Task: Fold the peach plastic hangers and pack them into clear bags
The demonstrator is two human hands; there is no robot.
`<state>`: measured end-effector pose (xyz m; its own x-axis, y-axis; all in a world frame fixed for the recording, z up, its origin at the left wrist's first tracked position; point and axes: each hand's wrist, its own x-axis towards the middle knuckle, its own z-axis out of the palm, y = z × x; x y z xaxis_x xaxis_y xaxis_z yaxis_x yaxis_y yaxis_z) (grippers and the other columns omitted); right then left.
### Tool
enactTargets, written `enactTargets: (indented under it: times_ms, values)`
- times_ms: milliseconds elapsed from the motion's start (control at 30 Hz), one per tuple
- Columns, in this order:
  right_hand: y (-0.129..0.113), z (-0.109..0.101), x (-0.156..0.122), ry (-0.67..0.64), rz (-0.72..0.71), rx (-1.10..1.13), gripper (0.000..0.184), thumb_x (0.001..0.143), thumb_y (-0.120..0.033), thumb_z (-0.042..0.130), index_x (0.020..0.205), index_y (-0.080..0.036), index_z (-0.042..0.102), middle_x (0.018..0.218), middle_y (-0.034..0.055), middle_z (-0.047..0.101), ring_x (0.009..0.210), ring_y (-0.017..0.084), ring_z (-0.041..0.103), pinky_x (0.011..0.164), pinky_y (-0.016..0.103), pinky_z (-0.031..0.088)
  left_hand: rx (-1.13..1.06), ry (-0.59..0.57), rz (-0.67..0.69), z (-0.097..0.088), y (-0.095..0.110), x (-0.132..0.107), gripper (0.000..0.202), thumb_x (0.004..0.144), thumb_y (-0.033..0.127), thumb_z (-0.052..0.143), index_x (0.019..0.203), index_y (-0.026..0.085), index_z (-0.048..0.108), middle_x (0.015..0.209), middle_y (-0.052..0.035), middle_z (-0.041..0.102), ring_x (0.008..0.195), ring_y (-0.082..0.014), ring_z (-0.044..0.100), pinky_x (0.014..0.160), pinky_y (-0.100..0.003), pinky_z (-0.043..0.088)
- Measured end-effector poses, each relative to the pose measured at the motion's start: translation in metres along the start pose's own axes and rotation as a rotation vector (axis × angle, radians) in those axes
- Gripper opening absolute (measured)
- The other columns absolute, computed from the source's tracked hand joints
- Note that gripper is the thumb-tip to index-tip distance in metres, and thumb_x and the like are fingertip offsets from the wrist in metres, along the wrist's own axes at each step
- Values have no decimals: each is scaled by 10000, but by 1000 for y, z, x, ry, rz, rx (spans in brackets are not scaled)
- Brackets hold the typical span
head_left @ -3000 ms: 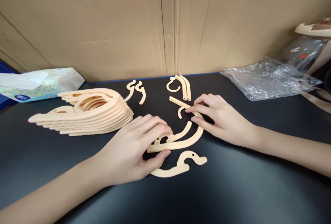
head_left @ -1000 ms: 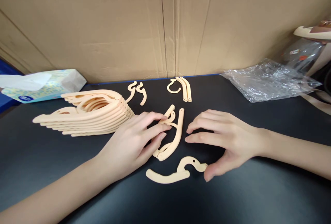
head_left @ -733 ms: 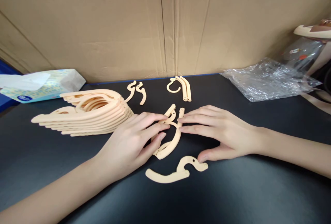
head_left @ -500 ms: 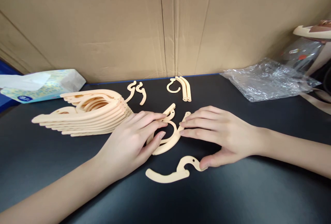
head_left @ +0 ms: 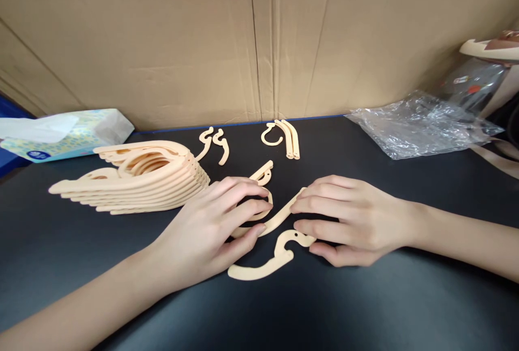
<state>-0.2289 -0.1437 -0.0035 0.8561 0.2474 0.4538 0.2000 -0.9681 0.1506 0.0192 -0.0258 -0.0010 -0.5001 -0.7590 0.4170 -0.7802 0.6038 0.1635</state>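
Note:
My left hand point(head_left: 221, 213) curves over a cream plastic hanger hook point(head_left: 270, 199), fingertips on its ring and thumb near a long curved hanger arm point(head_left: 279, 220). That hand hides part of both pieces. On the right, my right hand point(head_left: 343, 218) has its upper fingers at the far end of the hanger arm. Its thumb and index finger close about the tip of a jointed hanger piece point(head_left: 259, 271), which has a hole near that tip. Beyond my left fingers lies another hanger part point(head_left: 264, 171).
A stack of cream hangers point(head_left: 154, 178) stands left, before a tissue pack point(head_left: 77, 132). Farther back lie two small hanger pieces point(head_left: 221, 148), a loose hook point(head_left: 271, 137) and two straight arms point(head_left: 291, 140). A clear plastic bag point(head_left: 417, 126) lies right; cardboard point(head_left: 182, 42) rises behind.
The jointed piece has shifted away from me and tilted up at its right end. My right thumb has drawn toward the fingers. The long arm has turned, and my left fingers reach slightly farther right.

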Motion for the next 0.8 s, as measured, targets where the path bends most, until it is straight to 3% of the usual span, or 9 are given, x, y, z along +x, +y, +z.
enactTargets:
  times_ms: [167,367,467,567,700,800]
  values:
    - [0,-4,1,-19,-5,-21,236,951,-145,489,1036,-140,709,1008,85,738,959,215,646,831,341,509,-13,-2,11,-1,1,-1,192,999,164,518,1133,199,650,1220,-50,657,1204,-207,554,980,-328,444]
    - [2,1,-1,0,69,40,222,979,-134,534,1116,-163,705,1084,55,739,1010,189,624,832,320,505,-35,-7,25,-1,0,-1,229,996,139,498,1135,214,664,1188,-31,681,1178,-194,577,945,-320,459]
    - [5,5,-2,58,146,81,123,979,-178,593,969,-167,715,1021,52,737,936,169,617,780,303,509,-11,26,41,0,0,0,211,1002,144,490,1096,200,671,1147,-32,707,1134,-190,607,921,-319,465]
    - [7,5,-2,88,203,108,155,967,-142,598,846,-160,693,983,65,723,880,164,595,743,293,503,30,66,47,0,1,0,183,1003,154,502,1019,190,681,1106,-36,728,1085,-191,635,894,-318,475]
    - [6,1,-2,118,208,155,180,953,-89,538,892,-149,696,897,72,682,778,152,553,691,288,474,122,86,54,-3,3,0,153,980,142,546,913,167,681,1042,-41,753,1038,-208,661,854,-327,491]
    - [2,0,-1,97,110,127,189,967,-178,520,962,-129,703,715,27,611,610,144,465,562,296,386,218,115,66,-4,5,2,141,970,135,562,879,148,669,983,-40,764,1013,-222,673,850,-344,492]
